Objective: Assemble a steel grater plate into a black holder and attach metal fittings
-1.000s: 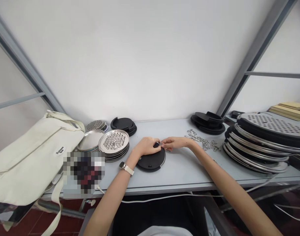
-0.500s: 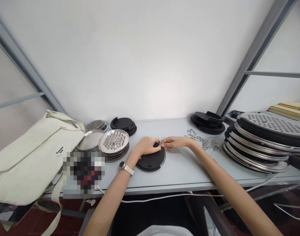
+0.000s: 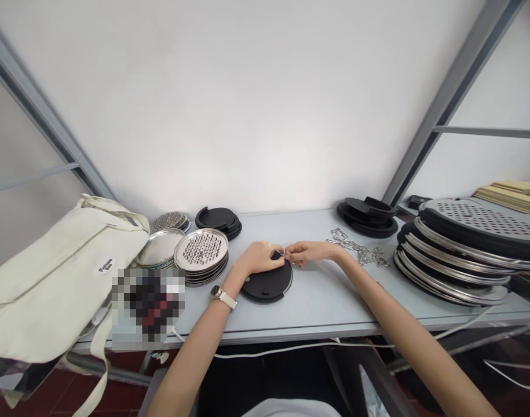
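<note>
black disc [image 3: 267, 286] sits behind the table edge [image 3: 312, 334]; left hand [image 3: 259, 256], palm down, grips it; right hand [image 3: 307, 252] pinches metal clip [image 3: 282, 253].

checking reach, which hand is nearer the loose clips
Right. The right hand is left of the loose clips; the left hand is farther left, on the black disc.

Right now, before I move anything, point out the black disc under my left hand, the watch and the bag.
Black disc [image 3: 267, 284]: head view, on its flat top.
Watch [image 3: 216, 291]: head view, on its round face.
Bag [image 3: 65, 260]: head view, on its pale cloth front.
</note>
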Demonstrator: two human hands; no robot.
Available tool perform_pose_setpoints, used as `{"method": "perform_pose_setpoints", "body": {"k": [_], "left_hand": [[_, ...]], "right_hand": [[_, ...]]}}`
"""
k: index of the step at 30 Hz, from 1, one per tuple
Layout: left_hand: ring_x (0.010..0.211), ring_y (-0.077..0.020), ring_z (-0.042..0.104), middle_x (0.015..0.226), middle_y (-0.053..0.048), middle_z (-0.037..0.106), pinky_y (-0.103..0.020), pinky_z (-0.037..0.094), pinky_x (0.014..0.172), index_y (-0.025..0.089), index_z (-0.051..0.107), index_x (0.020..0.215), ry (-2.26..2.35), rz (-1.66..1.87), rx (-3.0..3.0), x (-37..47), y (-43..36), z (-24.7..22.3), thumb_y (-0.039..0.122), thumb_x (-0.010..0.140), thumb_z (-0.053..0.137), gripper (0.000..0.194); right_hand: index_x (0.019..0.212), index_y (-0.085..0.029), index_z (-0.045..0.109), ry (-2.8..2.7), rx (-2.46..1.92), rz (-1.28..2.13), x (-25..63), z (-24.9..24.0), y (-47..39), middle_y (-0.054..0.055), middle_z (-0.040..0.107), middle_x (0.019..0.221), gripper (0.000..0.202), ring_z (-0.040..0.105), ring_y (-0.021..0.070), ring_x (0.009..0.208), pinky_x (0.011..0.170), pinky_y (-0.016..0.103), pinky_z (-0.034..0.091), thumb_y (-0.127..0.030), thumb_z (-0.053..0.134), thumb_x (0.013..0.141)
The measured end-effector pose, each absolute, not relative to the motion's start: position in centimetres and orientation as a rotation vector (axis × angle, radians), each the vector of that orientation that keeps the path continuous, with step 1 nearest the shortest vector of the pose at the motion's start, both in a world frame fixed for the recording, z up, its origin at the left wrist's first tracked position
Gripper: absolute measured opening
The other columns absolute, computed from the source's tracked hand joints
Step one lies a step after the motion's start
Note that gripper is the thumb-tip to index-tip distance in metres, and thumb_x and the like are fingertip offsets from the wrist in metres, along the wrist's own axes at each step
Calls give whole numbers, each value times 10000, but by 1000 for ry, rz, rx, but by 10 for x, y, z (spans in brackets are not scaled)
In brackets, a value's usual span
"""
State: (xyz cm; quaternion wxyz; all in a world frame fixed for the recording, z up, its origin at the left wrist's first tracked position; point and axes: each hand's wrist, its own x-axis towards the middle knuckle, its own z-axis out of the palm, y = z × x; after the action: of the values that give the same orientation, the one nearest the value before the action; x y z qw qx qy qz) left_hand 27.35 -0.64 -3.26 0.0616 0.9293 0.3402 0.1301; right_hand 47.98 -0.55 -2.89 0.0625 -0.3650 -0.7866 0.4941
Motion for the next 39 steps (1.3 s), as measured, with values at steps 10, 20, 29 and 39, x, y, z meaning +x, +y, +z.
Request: {"method": "perform_pose_setpoints", "body": {"k": [10,20,29,39], "left_hand": [[620,-161,577,683,-14,652,-229,379,592,243,666,983,1038,379,2806,273,-5,-34,360,807,490,275],[614,-156,570,676,-13,649,-231,368,583,243,670,970,1028,387,2812,273,-6,-34,351,810,485,267],[631,-155,580,672,-11,645,-232,385,603,239,673,950,1040,393,2803,274,-8,-31,345,806,491,255],[664,-173,599,710,-25,664,-241,390,619,242,667,991,1037,378,2831,274,-8,-32,337,808,494,269]], "right_hand": [[743,-165,490,-2397,-1105,1481,481,-29,-5,-28,471,663,286,465,96,630,680,250,389,-440,461,818],[727,-165,489,-2382,-1078,1489,481,-29,-4,-31,462,637,282,463,96,605,663,251,387,-428,449,820],[697,-165,468,-2369,-1028,1533,483,-28,-1,-35,445,629,352,457,92,606,680,261,402,-493,450,824],[716,-162,480,-2411,-978,1509,486,-37,5,-33,456,630,377,471,97,607,681,263,394,-518,442,832]]}}
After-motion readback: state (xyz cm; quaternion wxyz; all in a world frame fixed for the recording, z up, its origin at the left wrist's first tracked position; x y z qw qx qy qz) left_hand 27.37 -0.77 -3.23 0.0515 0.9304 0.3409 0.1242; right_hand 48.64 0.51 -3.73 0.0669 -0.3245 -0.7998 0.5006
